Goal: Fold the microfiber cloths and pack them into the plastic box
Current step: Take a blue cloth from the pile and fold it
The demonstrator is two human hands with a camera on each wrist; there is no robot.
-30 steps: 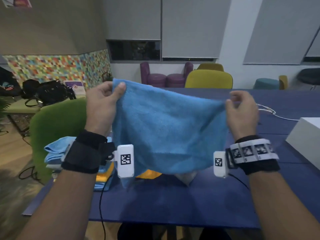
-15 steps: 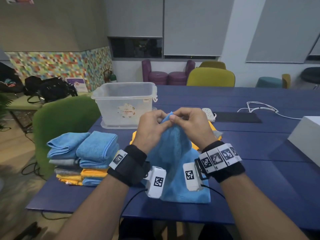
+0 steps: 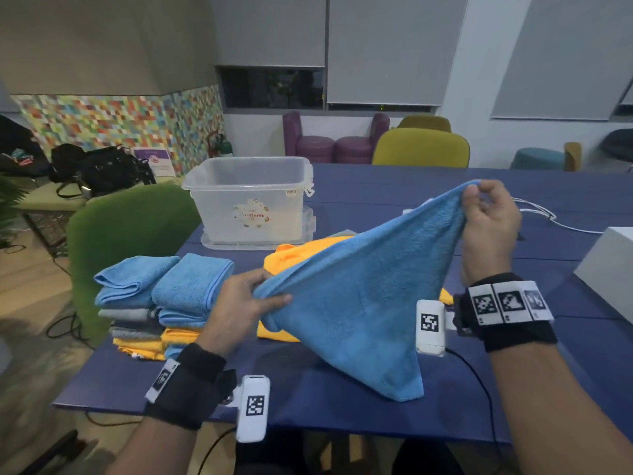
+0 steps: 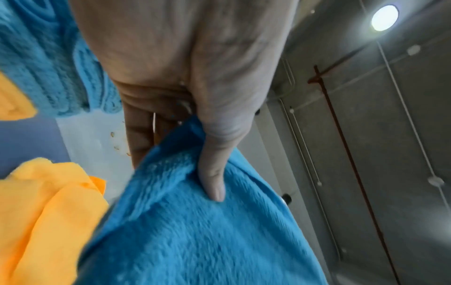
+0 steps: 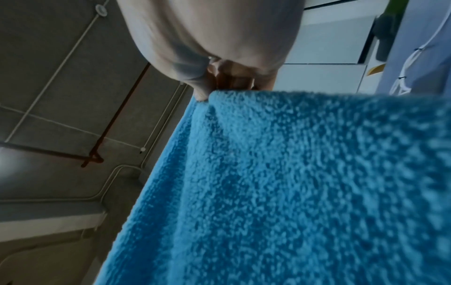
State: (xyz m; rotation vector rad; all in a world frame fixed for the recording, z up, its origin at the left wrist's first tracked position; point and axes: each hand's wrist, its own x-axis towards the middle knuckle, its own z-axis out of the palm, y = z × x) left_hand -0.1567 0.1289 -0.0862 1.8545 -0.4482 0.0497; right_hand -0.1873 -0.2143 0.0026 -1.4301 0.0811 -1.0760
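Observation:
A blue microfiber cloth, folded double, hangs in the air above the blue table. My left hand grips its lower left end, thumb on top. My right hand pinches the upper right corner, held higher. The cloth's loose bottom point hangs near the table's front edge. A clear plastic box stands open at the back left and looks empty. A stack of folded blue, grey and yellow cloths sits at the table's left. A loose yellow cloth lies behind the held cloth.
A green chair stands left of the table, just beyond the stack. A white box sits at the right edge. A white cable and a dark pad lie at the back right. Yellow and purple chairs stand behind the table.
The hands brought the cloth's top corners together half a second ago. Since then they have drawn apart, the left hand sliding down and left, the right rising to the right.

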